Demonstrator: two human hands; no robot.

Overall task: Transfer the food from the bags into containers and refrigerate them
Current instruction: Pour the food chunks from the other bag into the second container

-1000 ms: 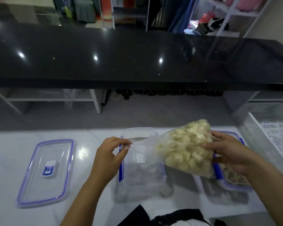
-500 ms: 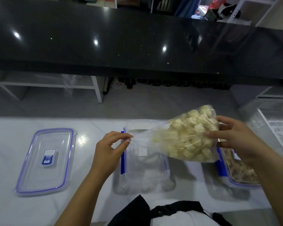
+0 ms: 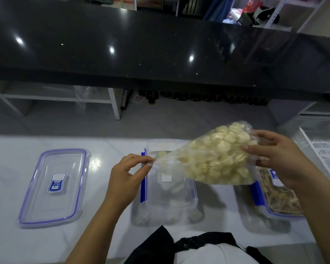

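The left hand (image 3: 129, 175) pinches the neck of the clear bag (image 3: 215, 159) of pale food pieces, held above the open container (image 3: 170, 189) on the white counter (image 3: 6, 187). The right hand (image 3: 282, 161) grips the bag's far, raised end. A lid (image 3: 54, 185) lies left.
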